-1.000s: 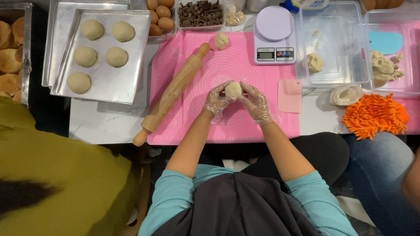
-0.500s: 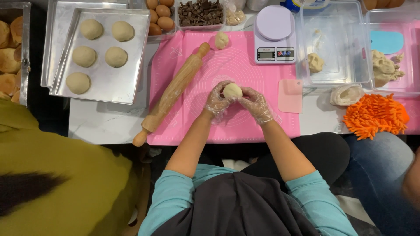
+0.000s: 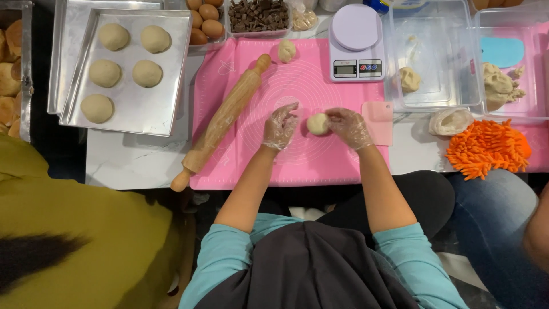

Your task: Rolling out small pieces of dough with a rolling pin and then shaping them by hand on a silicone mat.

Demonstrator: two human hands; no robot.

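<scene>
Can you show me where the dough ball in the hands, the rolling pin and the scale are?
dough ball (image 3: pixel 317 123), head view, middle of the ball.
rolling pin (image 3: pixel 224 120), head view, middle of the wooden barrel.
scale (image 3: pixel 355 27), head view, round weighing plate.

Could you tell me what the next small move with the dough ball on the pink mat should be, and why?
Probably bring the left hand back to cup the dough ball. Only the right hand touches it now, while the left is open beside it, and five rounded balls already sit on the metal tray.
</scene>
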